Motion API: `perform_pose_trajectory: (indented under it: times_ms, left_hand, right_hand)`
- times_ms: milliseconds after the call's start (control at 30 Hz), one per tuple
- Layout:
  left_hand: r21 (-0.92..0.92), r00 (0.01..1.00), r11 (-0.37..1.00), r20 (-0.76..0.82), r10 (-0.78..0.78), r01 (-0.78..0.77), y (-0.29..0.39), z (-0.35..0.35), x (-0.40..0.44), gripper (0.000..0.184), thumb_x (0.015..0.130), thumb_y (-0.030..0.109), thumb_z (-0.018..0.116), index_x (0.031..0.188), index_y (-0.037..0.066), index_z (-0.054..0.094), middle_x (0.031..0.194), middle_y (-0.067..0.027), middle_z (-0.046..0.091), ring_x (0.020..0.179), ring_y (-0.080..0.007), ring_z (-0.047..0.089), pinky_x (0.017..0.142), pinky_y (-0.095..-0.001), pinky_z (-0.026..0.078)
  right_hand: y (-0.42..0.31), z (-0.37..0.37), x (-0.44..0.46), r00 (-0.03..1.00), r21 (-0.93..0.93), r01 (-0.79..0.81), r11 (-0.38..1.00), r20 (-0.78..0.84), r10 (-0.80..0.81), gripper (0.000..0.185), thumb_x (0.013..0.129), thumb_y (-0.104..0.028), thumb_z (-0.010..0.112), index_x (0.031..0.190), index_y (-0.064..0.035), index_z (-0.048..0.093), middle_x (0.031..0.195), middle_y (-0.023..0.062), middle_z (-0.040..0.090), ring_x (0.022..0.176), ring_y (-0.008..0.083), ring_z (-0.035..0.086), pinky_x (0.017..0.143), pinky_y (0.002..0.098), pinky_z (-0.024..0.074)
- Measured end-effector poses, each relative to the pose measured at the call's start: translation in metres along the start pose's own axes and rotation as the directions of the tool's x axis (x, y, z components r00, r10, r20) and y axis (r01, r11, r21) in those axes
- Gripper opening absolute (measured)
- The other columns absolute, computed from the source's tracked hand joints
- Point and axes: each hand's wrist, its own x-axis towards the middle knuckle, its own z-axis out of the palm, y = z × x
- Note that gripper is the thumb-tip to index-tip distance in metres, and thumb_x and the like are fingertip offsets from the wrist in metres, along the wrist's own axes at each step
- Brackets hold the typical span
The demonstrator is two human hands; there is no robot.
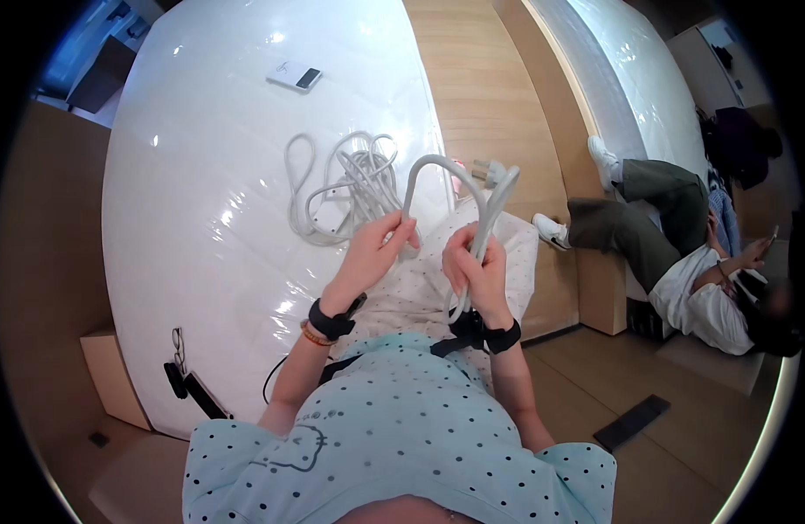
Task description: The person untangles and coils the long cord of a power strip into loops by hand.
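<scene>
A grey-white extension cord [434, 161] runs in an arch between my two hands. My left hand [374, 255] is closed on the cord in front of the mattress. My right hand [477, 266] grips a looped part of the same cord, its fingers wrapped round it. The plug [488, 171] sticks out just above my right hand, its prongs pointing left. Left of my hands, the rest of the cord lies in a loose tangle [365, 179] on the mattress, partly covering a white power strip [333, 210].
Plastic film covers the mattress [201, 131]. A small white box [294, 76] lies at its far side. Glasses [178, 345] and a black case [175, 381] rest near the left edge. A wooden ledge [481, 79] runs along the right, where another person [664, 227] sits holding a phone.
</scene>
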Motion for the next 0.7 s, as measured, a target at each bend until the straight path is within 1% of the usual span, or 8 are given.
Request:
perform_pose_trajectory:
  times_ms: [100,133,300,333,433,533,633,700]
  left_hand:
    - [-0.17,0.999,0.985,0.002,0.034,-0.033,0.012,0.006,-0.01,0.043,0.091,0.02,0.05,0.128,0.001,0.036,0.076,-0.0041,0.061,0.07,-0.0131,0.058,0.066,-0.0254,0.044]
    - [-0.232,0.999,0.972,-0.005,0.035,-0.035,0.018,0.01,-0.014,0.048,0.091,0.021,0.05,0.131,0.001,0.032,0.075,-0.0039,0.061,0.07,-0.0135,0.059,0.066,-0.0253,0.045]
    - [-0.071,0.996,0.997,0.085,0.013,-0.007,0.029,0.019,-0.023,0.061,0.09,0.025,0.052,0.137,0.001,0.023,0.079,-0.0069,0.062,0.07,-0.0182,0.06,0.068,-0.0273,0.046]
    - [-0.047,0.996,0.999,0.093,0.017,-0.013,0.026,0.021,-0.023,0.063,0.089,0.027,0.053,0.137,0.0,0.022,0.081,-0.0081,0.062,0.07,-0.0196,0.061,0.068,-0.0281,0.047]
    - [0.216,0.961,0.974,0.25,-0.122,0.068,0.028,0.006,-0.024,0.07,0.087,0.032,0.056,0.138,-0.001,0.021,0.091,-0.0111,0.063,0.074,-0.0246,0.061,0.071,-0.0304,0.047]
    - [0.374,0.931,0.919,0.278,-0.237,0.123,0.045,-0.012,-0.026,0.073,0.084,0.033,0.06,0.139,0.002,0.023,0.107,-0.0173,0.059,0.083,-0.0262,0.061,0.076,-0.0293,0.045]
    - [0.439,0.99,0.896,-0.074,0.12,-0.075,0.047,-0.013,-0.027,0.086,0.076,0.032,0.07,0.14,0.004,0.02,0.122,-0.0249,0.05,0.098,-0.0268,0.059,0.085,-0.0298,0.044]
    - [0.24,0.961,0.955,-0.169,0.219,-0.176,0.051,-0.006,-0.023,0.093,0.071,0.028,0.075,0.141,0.004,0.017,0.126,-0.0264,0.046,0.106,-0.0269,0.055,0.088,-0.0311,0.043]
  right_hand:
    - [0.001,-0.004,0.007,0.995,-0.323,-0.051,0.945,-0.1,0.02,0.015,0.089,-0.006,0.048,0.1,0.0027,0.053,0.059,0.0005,0.048,0.046,0.0048,0.044,0.042,0.0199,0.0338]
    - [0.005,-0.003,0.011,0.996,-0.313,-0.034,0.949,-0.092,0.005,0.016,0.089,-0.006,0.049,0.102,0.0023,0.053,0.062,0.0007,0.049,0.048,0.0049,0.045,0.043,0.0201,0.035]
    - [0.016,0.012,0.012,0.992,-0.336,-0.123,0.934,-0.019,0.124,0.023,0.09,-0.008,0.05,0.11,0.0012,0.052,0.075,0.0025,0.055,0.063,0.0069,0.051,0.054,0.0216,0.0424]
    - [0.023,0.01,0.009,0.999,-0.422,0.034,0.906,0.023,-0.027,0.025,0.089,-0.011,0.053,0.11,0.0024,0.053,0.079,0.0035,0.057,0.07,0.009,0.053,0.061,0.0234,0.0446]
    - [0.024,0.009,0.006,0.989,-0.461,-0.087,0.883,0.067,0.132,0.027,0.086,-0.015,0.057,0.106,0.0024,0.055,0.081,0.0039,0.06,0.074,0.0106,0.054,0.063,0.0253,0.0457]
    - [0.04,0.001,0.002,0.991,-0.457,-0.096,0.884,0.036,0.126,0.027,0.082,-0.017,0.062,0.101,0.0023,0.057,0.081,0.0086,0.062,0.072,0.0126,0.055,0.064,0.0281,0.046]
    - [0.049,0.003,0.0,0.999,-0.615,-0.009,0.788,0.032,0.037,0.028,0.08,-0.016,0.064,0.1,0.0029,0.057,0.079,0.0152,0.062,0.069,0.0198,0.058,0.063,0.0306,0.0464]
    - [0.048,0.015,0.002,0.999,-0.674,0.039,0.738,0.021,-0.034,0.027,0.078,-0.014,0.064,0.098,0.0033,0.057,0.078,0.0175,0.061,0.067,0.026,0.058,0.063,0.032,0.0464]
